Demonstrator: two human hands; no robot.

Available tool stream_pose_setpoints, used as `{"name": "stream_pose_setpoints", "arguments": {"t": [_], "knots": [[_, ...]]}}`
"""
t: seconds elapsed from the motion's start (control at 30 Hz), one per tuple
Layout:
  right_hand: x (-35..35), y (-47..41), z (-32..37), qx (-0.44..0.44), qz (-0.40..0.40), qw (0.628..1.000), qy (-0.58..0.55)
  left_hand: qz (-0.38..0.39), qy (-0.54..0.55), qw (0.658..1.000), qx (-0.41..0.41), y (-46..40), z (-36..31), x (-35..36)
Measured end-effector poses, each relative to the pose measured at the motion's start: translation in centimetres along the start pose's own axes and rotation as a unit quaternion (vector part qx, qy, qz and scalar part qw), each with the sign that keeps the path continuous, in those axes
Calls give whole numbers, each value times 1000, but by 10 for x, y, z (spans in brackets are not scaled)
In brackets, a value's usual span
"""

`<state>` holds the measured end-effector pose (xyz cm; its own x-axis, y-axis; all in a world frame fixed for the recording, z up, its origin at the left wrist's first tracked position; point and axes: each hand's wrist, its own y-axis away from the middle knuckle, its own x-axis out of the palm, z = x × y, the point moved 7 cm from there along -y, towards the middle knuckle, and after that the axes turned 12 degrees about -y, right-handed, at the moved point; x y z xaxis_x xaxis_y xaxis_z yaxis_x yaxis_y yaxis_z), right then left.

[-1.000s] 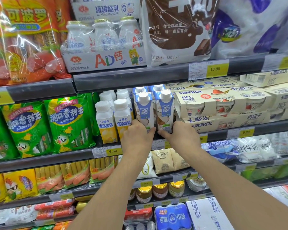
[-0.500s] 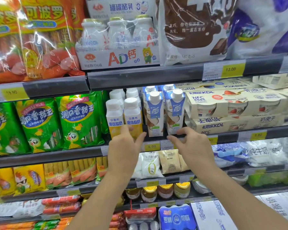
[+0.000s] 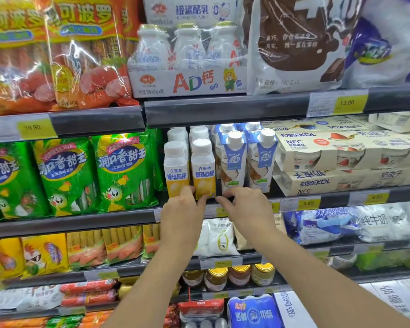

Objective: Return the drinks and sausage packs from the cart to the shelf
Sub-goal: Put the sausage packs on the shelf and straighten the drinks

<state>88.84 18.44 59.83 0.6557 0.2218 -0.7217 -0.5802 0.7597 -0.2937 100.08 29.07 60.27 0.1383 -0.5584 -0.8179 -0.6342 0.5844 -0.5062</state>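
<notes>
Two white-and-yellow yogurt drink bottles [image 3: 202,170] stand at the front of the middle shelf [image 3: 104,217], with more behind them. Two blue-and-white drink cartons [image 3: 234,162] stand just to their right. My left hand [image 3: 181,211] touches the bases of the yellow bottles with its fingertips. My right hand [image 3: 244,204] reaches toward the same spot, fingers spread, below the left blue carton. Neither hand grips anything. Green sausage packs [image 3: 124,171] stand to the left on the same shelf. No cart is in view.
Orange sausage bags [image 3: 81,55] and an AD milk multipack [image 3: 187,60] fill the upper shelf. Cream yogurt boxes [image 3: 341,159] are stacked at right. Lower shelves hold yellow sausage packs [image 3: 45,254], white pouches [image 3: 219,236] and jars [image 3: 239,274].
Both hands moved left, from the blue cartons to the bases of the yellow bottles. The view shifted so the shelf contents sit further right.
</notes>
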Motion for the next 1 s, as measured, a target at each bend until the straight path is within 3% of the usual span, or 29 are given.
{"name": "stream_pose_setpoints", "arguments": {"t": [0.2,0.4,0.77,1.0], "knots": [[-5,5,-10,16,-3,1000,-25,-35,39,999,1,4,17,-8],[-21,6,-31,58,-19,997,-53,-19,57,991,-120,-7,63,-24],[-22,10,-28,65,-26,997,-36,27,-3,998,-52,-16,56,-23],[-23,17,-24,67,-4,998,-14,101,33,994,-8,0,66,-24]]}}
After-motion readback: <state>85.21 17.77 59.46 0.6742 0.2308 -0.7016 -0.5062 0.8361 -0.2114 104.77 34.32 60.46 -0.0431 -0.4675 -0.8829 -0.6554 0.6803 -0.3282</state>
